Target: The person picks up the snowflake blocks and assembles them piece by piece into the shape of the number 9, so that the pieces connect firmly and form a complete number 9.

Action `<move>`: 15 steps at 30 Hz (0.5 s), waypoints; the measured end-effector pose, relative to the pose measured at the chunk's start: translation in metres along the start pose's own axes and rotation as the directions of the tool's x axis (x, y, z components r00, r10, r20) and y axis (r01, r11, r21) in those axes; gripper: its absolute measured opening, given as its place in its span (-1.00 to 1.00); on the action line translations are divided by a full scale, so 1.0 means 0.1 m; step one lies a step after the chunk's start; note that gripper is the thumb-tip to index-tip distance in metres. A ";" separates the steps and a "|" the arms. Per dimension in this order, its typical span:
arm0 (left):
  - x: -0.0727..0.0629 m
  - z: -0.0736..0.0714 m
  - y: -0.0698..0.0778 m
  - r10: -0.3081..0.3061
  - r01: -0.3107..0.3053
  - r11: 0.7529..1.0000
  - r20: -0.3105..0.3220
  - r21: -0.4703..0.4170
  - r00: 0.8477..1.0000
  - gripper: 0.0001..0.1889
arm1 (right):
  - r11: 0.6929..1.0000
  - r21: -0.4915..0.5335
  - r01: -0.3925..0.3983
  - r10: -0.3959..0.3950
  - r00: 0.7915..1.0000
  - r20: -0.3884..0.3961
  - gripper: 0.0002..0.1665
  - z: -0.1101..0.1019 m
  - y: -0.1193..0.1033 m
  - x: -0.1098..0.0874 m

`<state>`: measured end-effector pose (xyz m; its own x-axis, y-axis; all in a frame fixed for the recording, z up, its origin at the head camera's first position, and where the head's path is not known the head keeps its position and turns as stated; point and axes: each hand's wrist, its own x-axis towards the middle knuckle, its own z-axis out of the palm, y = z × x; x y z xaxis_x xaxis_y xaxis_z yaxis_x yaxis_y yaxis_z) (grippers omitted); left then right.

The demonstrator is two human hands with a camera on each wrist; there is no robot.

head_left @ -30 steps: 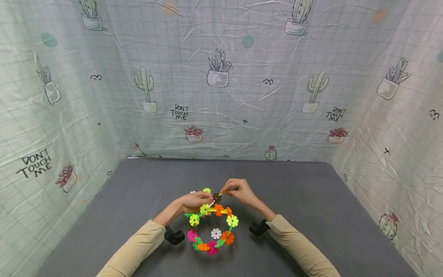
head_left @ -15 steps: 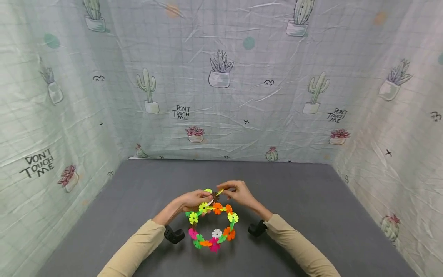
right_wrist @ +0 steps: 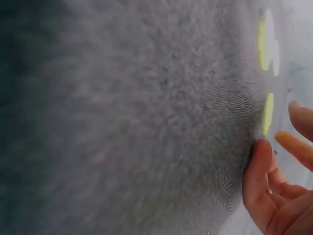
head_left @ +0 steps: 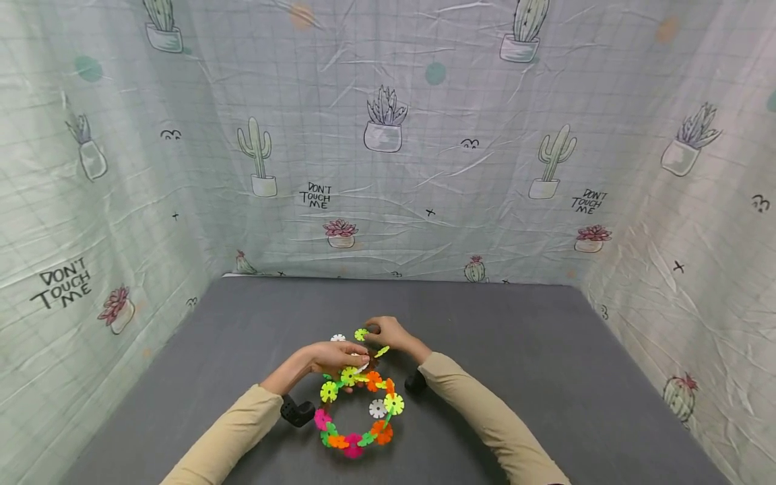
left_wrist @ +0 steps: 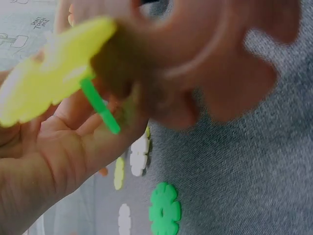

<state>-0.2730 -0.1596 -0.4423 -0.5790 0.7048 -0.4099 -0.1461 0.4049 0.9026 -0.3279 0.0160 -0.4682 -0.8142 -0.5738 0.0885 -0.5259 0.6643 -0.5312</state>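
My left hand (head_left: pixel 335 357) grips a chain (head_left: pixel 353 446) of colourful flower-shaped interlocking discs, which hangs in a loop below the fingers. At the chain's upper end, beside the fingertips, a brown disc (head_left: pixel 373 361) carries a yellow disc (head_left: pixel 382 351). Close to the left wrist camera, part of the chain shows as a blurred brown disc (left_wrist: pixel 220 73). My right hand (head_left: pixel 391 333) reaches beyond the left one, its fingertips right at a loose yellow disc (head_left: pixel 361 334) on the table. In the right wrist view, the thumb and fingers of the right hand (right_wrist: pixel 283 196) are spread apart.
Loose discs lie around the hands: a white disc (head_left: pixel 337 338) at the back, another white disc (head_left: pixel 377 408) seen through the loop, and a green disc (left_wrist: pixel 165 209) in the left wrist view. Printed curtains (head_left: pixel 424 175) enclose the grey table (head_left: pixel 497 337) at the back and sides.
The right hand has let go of the yellow disc, now on the brown one, and moved left to the loose yellow disc. The left hand and chain have shifted slightly nearer and left.
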 end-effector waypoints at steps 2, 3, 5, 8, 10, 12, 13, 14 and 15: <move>0.01 0.01 0.00 -0.022 0.022 1.000 -0.009 -0.007 1.000 -0.48 | 0.997 -0.070 -0.018 0.019 1.000 0.011 -0.65 0.04 0.01 0.05; 0.01 0.01 0.01 -0.032 0.032 0.999 -0.015 -0.007 0.999 -0.48 | 0.994 -0.106 -0.023 0.025 1.000 0.013 -0.66 0.05 0.01 0.07; 0.02 0.02 0.01 -0.051 0.051 0.999 -0.029 0.005 0.998 -0.48 | 0.988 -0.150 -0.039 0.042 0.999 0.018 -0.69 0.06 0.01 0.09; 0.04 0.03 0.01 -0.073 0.074 0.997 -0.069 0.011 0.995 -0.50 | 0.995 -0.095 -0.025 0.027 1.000 0.016 -0.75 0.03 0.04 0.07; 0.04 0.03 0.00 -0.077 0.077 0.997 -0.102 -0.008 0.992 -0.52 | 1.000 0.020 -0.020 0.019 1.000 0.022 -0.77 -0.01 0.08 0.02; 0.05 0.04 -0.02 -0.069 0.069 0.998 -0.119 -0.008 0.990 -0.57 | 0.988 0.152 -0.020 0.016 0.999 0.030 -0.81 -0.08 0.12 -0.06; 0.05 0.04 -0.02 -0.062 0.060 0.998 -0.130 -0.015 0.990 -0.60 | 0.978 0.209 -0.027 0.021 0.999 0.033 -0.83 -0.12 0.14 -0.11; 0.06 0.04 -0.02 -0.057 0.055 0.998 -0.132 -0.019 0.990 -0.63 | 0.965 0.260 -0.032 0.025 0.999 0.031 -0.84 -0.16 0.15 -0.16; 0.07 0.04 -0.02 -0.050 0.046 0.998 -0.134 -0.032 0.990 -0.66 | 0.951 0.306 -0.033 0.025 0.999 0.029 -0.85 -0.21 0.17 -0.21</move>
<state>-0.2733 -0.1533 -0.4473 -0.6734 0.5993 -0.4330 -0.1981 0.4179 0.8866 -0.3248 0.0493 -0.4613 -0.8196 -0.5706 0.0509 -0.3984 0.5039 -0.7664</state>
